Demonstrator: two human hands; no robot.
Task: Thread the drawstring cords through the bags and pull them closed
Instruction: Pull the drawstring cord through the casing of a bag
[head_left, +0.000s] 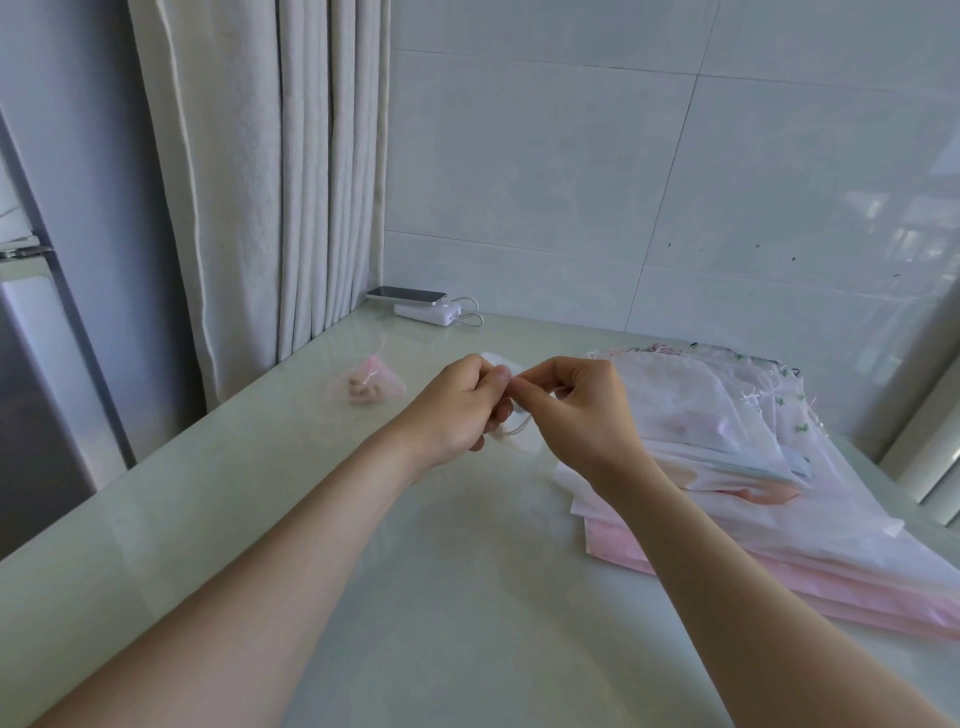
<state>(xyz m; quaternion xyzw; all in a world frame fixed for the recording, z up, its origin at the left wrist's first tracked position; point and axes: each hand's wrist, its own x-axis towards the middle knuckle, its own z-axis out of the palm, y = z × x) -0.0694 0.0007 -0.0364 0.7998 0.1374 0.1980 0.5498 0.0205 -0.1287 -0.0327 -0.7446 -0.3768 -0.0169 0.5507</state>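
A small sheer white drawstring bag (519, 441) hangs between both hands above the pale table (260, 519). My left hand (457, 410) grips its gathered top with curled fingers. My right hand (582, 410) pinches the thin cord (521, 427), which loops out just below the fingertips. Most of the bag is hidden behind my fingers. A closed pink sheer bag (370, 387) with small pinkish items inside lies on the table to the left. A heap of flat white and pink bags (753, 467) lies at the right, with loose cords at its far end.
A phone (408, 296) rests on a white power bank (427, 314) with a cable at the table's back edge. A curtain (291, 182) hangs at the back left and a tiled wall stands behind. A window frame (930, 447) is at the far right.
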